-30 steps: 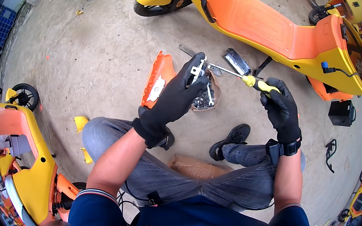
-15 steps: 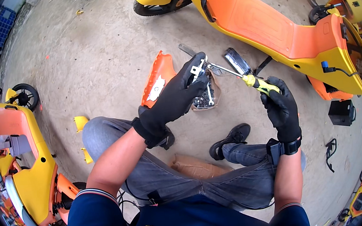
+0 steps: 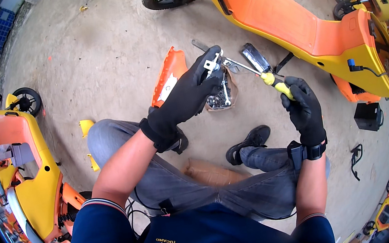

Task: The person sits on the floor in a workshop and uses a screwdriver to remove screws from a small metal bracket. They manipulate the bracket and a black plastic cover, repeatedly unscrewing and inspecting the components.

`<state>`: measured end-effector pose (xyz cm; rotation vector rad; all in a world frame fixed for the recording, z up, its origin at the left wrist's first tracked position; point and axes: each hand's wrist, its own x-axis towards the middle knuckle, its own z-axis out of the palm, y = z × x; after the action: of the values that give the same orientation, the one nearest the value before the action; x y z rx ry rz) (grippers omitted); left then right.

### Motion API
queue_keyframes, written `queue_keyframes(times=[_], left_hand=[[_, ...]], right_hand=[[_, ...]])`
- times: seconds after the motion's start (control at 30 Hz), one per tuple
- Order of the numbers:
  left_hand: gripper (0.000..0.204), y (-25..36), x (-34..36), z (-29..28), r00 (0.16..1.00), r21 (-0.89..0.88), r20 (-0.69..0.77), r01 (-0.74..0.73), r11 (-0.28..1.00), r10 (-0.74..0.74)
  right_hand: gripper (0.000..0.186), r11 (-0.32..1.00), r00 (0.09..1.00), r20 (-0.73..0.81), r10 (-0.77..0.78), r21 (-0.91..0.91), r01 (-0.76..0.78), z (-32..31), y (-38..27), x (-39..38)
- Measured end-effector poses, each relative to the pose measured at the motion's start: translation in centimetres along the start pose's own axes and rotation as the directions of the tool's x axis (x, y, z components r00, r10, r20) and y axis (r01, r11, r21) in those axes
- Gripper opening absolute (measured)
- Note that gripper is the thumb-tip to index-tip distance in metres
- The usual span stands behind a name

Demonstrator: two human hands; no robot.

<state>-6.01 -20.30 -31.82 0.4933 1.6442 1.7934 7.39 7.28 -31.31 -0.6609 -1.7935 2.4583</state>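
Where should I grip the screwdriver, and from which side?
Probably best by the screwdriver's thick yellow-and-black handle, from the lower right, where the right hand holds it. The handle's end points that way, while the thin metal shaft slants up-left toward the left hand and the white part it holds.

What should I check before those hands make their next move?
1. Left hand holding the small metal bracket: ok.
2. Right hand holding the yellow-and-black screwdriver by its handle: ok.
3. Black gloves on both hands: ok.
4. Screwdriver tip seated in a screw: cannot tell, too small.
5. Open brown box of small parts fully in sight: not ok, the left hand covers part.
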Motion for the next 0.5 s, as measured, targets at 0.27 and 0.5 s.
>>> queue_keyframes(times=[0.27,0.5], left_hand=[[0.057,0.7,-0.2,0.2,0.998,-0.07,-0.036,0.044,0.997,-0.047],[0.057,0.7,-0.2,0.1,0.998,-0.111,-0.008,0.059,0.992,-0.061]], right_hand=[[0.04,1.0,0.998,-0.059,0.013,-0.007,-0.014,2.3,-0.7,-0.7],[0.037,1.0,0.996,0.084,0.005,0.016,-0.007,-0.5,-0.4,0.0]])
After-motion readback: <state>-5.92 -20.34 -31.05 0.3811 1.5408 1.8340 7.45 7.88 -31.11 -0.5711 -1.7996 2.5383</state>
